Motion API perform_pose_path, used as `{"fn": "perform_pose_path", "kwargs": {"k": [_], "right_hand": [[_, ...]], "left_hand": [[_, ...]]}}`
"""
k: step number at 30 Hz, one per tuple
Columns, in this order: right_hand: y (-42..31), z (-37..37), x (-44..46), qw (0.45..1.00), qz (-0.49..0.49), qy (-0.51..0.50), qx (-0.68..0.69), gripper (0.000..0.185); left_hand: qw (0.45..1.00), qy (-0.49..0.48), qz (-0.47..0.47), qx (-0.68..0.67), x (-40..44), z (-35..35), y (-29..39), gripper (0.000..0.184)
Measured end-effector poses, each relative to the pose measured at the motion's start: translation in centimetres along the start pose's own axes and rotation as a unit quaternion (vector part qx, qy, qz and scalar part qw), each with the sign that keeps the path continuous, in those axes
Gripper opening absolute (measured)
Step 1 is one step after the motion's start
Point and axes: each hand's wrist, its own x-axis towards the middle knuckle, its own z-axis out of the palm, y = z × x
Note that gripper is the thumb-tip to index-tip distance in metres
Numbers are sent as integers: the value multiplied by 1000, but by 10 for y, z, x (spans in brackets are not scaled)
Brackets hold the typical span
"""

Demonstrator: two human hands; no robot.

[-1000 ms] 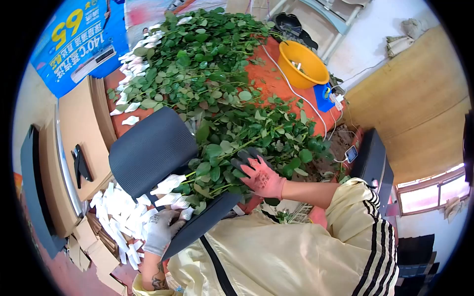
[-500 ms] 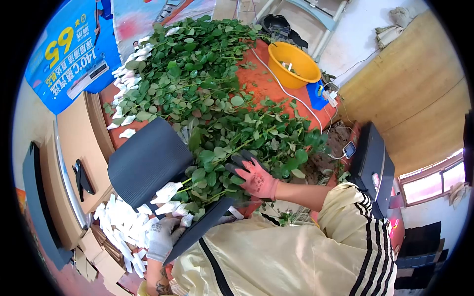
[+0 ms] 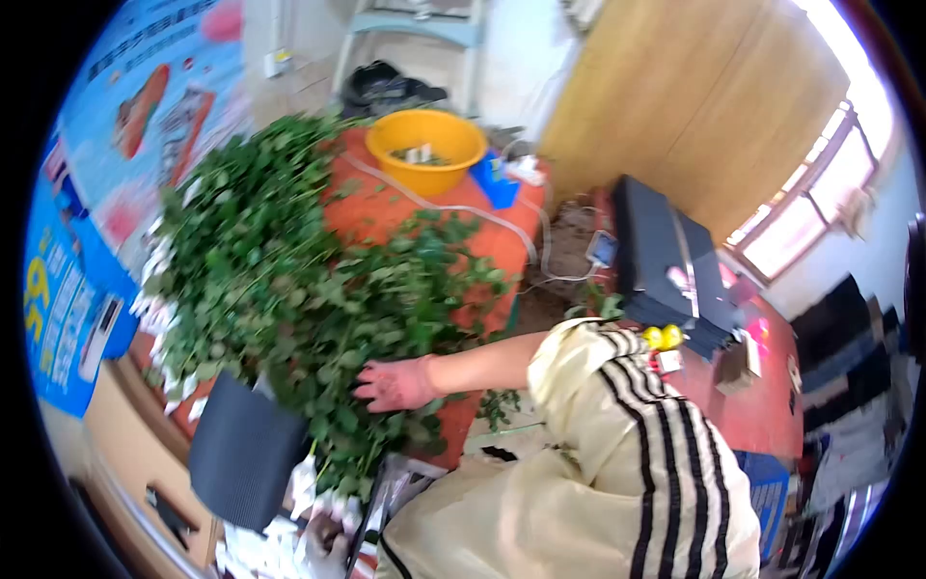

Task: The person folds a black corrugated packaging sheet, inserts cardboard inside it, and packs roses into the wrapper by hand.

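My right hand (image 3: pixel 397 384), in a pink glove, lies on a bundle of leafy, rose-like stems (image 3: pixel 381 299). Its fingers point left and look apart, their tips partly lost in the leaves. Low in the view, my left hand (image 3: pixel 326 548) wears a pale glove with darker fingertips. It is beside white-wrapped heads (image 3: pixel 304 482) at the bundle's end and a dark sheet's edge; blur hides its grip. A dark ribbed sheet (image 3: pixel 241 454) curves up on the bundle's left side. Many more stems (image 3: pixel 241 222) with white-wrapped heads are heaped behind.
A yellow basin (image 3: pixel 424 145) stands on the red tabletop (image 3: pixel 386 217), with a white cable running past it. Right of it are a phone (image 3: pixel 602 249) and dark stacked sheets (image 3: pixel 666 251). Cardboard (image 3: pixel 135 434) and loose white wraps (image 3: pixel 251 550) are at lower left.
The camera view has swung to the right, so the heap, basin and hands appear farther left. My right hand still rests on the leaves, and my left hand stays at the wrapped heads.
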Motion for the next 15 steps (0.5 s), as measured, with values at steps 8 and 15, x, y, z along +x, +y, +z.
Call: {"fn": "perform_pose_path", "kwargs": {"k": [8,15], "right_hand": [[-15,-191,55,955,87,-281,28,41],[-64,-114,127,896,-72,-298,322,35]], "left_hand": [[910,-51,-10,411,-7,-22,36,29],[901,-38,-20,432,-16,-26,23,23]]}}
